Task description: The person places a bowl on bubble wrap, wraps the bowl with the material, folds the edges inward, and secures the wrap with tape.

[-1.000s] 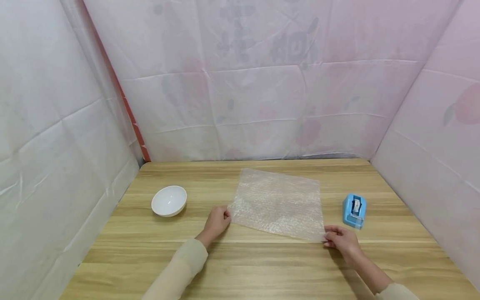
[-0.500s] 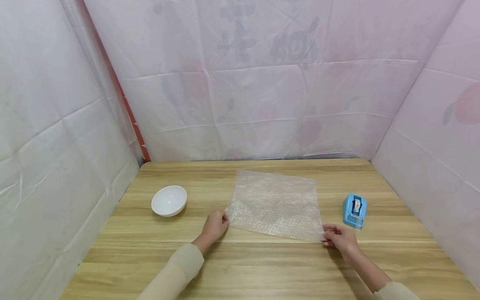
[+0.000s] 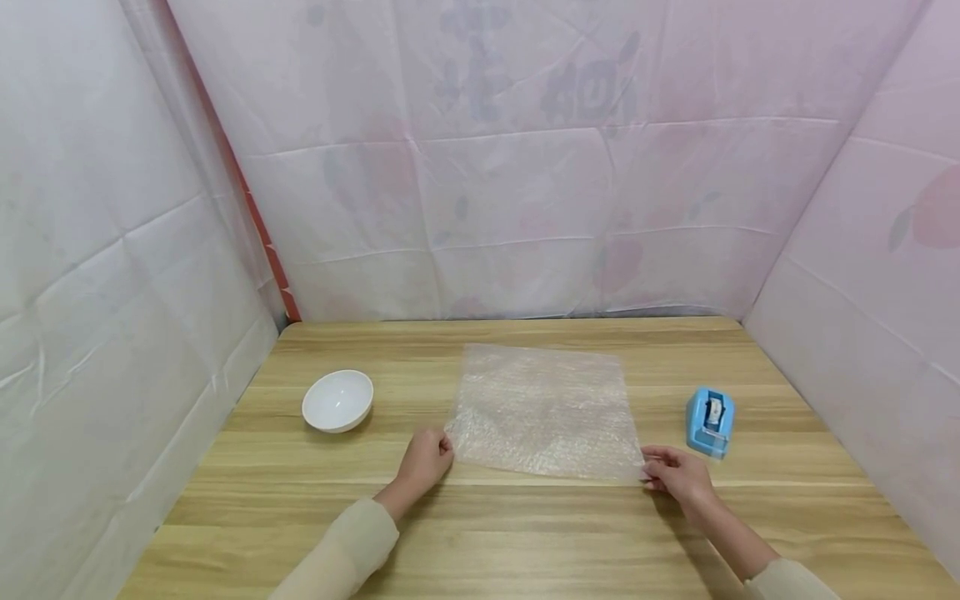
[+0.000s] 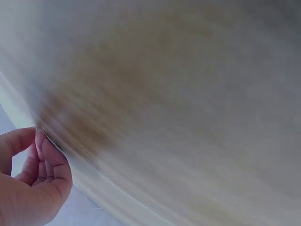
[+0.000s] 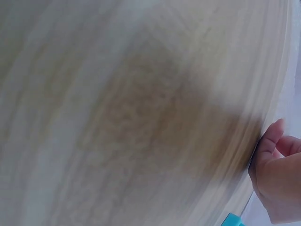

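A clear sheet of bubble wrap [image 3: 543, 412] lies spread flat on the wooden table in the head view. My left hand [image 3: 424, 461] pinches its near left corner between thumb and curled fingers. At the near right corner, my right hand [image 3: 678, 475] pinches the sheet with thumb and fingertips. In the left wrist view the left hand [image 4: 35, 179] shows thumb and index finger meeting; the sheet itself is hard to make out there. The right wrist view catches the right hand [image 5: 277, 169] at its edge, low over the table.
A white bowl [image 3: 337, 402] stands on the left of the table [image 3: 510, 542]. To the right, beyond the right hand, sits a blue tape dispenser [image 3: 708, 422], its corner also in the right wrist view. Fabric walls [image 3: 517, 192] enclose the back and sides.
The left hand has drawn its corner of the bubble wrap toward the left and nearer, turning the sheet straighter. The right hand has shifted only slightly left.
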Motion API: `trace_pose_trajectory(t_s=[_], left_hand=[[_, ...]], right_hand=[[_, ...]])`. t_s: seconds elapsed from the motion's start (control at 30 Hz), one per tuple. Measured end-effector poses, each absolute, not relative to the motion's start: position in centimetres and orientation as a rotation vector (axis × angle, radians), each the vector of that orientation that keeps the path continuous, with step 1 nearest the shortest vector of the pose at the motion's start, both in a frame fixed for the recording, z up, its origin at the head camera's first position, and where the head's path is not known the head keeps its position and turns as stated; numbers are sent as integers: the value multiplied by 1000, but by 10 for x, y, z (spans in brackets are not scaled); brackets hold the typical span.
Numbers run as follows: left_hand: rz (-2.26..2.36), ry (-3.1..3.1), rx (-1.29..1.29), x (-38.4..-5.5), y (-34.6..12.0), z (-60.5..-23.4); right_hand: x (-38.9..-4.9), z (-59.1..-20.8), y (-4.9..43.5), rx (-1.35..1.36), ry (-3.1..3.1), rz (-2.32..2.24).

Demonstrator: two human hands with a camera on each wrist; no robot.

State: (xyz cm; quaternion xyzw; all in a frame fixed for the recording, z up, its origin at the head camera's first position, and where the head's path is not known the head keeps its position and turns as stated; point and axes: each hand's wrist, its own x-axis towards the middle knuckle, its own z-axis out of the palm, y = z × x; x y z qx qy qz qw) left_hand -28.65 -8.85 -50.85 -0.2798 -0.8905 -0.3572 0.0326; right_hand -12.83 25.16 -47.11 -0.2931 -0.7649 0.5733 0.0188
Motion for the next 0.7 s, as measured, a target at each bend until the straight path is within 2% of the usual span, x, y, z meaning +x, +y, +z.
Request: trace_pose_trajectory(t_s=[0.7], left_hand=[[-1073,-2815,-832,-250,-109,-500]], right_hand=[[-134,-469,249,-817,-2487,1698]])
